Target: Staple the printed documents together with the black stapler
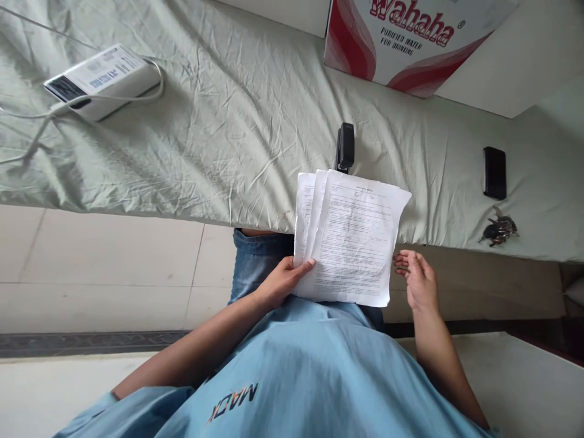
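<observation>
Left hand (280, 281): clamped on the fanned printed sheets (353, 240) at their lower left edge.
Right hand (417, 281): free, fingers loosely spread, just beside the sheets.
Stapler (345, 147): on the bed (228, 134), behind the sheets, near its front edge.

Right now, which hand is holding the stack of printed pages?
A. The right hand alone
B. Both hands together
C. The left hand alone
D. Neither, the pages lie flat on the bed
C: the left hand grips the printed pages at their lower left edge with the thumb on top, while the right hand is open beside the right edge of the sheets, apart from them.
</observation>
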The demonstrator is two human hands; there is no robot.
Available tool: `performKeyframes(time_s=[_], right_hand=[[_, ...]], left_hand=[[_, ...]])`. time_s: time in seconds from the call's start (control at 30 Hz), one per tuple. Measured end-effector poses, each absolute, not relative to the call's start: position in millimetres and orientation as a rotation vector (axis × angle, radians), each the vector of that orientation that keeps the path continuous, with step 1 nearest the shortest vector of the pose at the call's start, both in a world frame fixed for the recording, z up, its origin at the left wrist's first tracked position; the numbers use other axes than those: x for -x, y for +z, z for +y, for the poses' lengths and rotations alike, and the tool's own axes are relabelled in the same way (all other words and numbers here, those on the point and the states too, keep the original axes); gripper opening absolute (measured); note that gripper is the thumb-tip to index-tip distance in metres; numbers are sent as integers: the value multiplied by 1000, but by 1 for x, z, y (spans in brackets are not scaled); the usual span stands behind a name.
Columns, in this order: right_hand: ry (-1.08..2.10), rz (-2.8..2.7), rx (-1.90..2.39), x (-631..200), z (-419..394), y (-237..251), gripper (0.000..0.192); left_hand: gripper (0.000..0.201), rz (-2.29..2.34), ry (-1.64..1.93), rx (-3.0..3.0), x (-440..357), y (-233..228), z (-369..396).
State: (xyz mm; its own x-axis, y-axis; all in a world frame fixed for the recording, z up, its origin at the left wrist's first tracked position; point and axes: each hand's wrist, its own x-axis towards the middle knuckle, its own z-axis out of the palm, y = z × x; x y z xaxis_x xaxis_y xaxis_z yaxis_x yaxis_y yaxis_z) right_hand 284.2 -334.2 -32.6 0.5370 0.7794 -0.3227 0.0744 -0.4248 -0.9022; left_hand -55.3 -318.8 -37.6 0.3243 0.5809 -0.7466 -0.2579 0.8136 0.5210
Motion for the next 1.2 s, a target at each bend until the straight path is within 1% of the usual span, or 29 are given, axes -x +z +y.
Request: performKeyframes(time_s=[0.1,0.17,0.33,0.47,0.57,0.67,0.77,0.83,0.9,1.07,1.2], right_hand=[[1141,-806,1809,-273,-331,-40,61],[1174,-868,1788,-266,-324,-42,58],[985,-1039,1872,-267,-312,-48,59],[801,-1112,1972,-290,-315,-42,58],[712,-939,1968,-310,-318,-28,55],[649,-664,1875,-327,-318,-6,54],[583,-555,1873,-335,-318,14,52],[596,-560,1910,-335,-319,22,47],[683,-582,1906,-328,-320,22,43],[928,-568,1816,-293,-326,-3,42],[962,-701,1838,-273,-331,-23,38]], left_hand=[[78,1102,596,-295,57,-38,-317],[78,1116,614,-279,58,-40,-316],[74,1148,642,-361,57,-44,-316],[77,1146,629,-382,53,-39,-313],[79,1151,620,-378,52,-34,-308],[77,1146,618,-380,53,-33,-307],[74,1138,609,-371,52,-34,-308],[73,1141,612,-371,50,-34,-309],[71,1146,621,-378,47,-35,-311],[67,1132,618,-394,42,-37,-313],[70,1153,615,-425,44,-38,-312]])
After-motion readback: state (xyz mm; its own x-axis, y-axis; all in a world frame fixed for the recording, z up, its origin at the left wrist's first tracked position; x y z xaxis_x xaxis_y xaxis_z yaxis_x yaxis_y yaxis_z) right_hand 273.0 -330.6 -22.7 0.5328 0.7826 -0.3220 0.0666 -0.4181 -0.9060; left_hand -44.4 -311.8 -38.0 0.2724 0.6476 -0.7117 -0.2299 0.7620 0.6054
